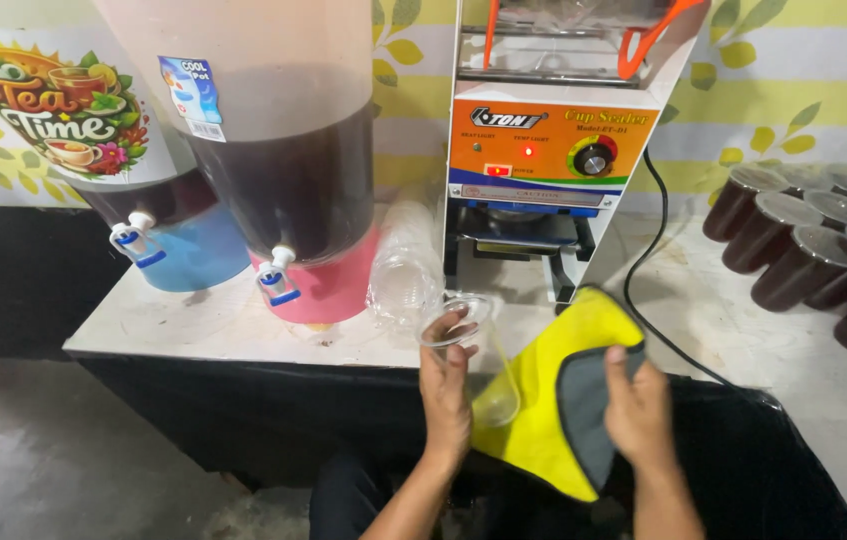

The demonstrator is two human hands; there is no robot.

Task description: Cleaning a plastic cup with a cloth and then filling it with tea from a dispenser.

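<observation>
A clear cup (473,352) is held by its rim in the closed left hand (446,390), just before the counter edge (243,345). Beside it, a yellow cloth (543,400) is pinched by the right hand (638,405). Above the held cup lie stacked cups (405,265), a pink-based dispenser (293,170) and a sealer (553,140).

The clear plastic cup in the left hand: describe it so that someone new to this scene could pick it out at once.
Start at the orange-fronted cup sealing machine on the white counter. Just below and left of it, at the counter's front edge, the left hand holds the clear plastic cup by its rim. Unlike the sleeve of stacked cups lying behind it and the filled dark cups at the right, it is single and empty.
</observation>
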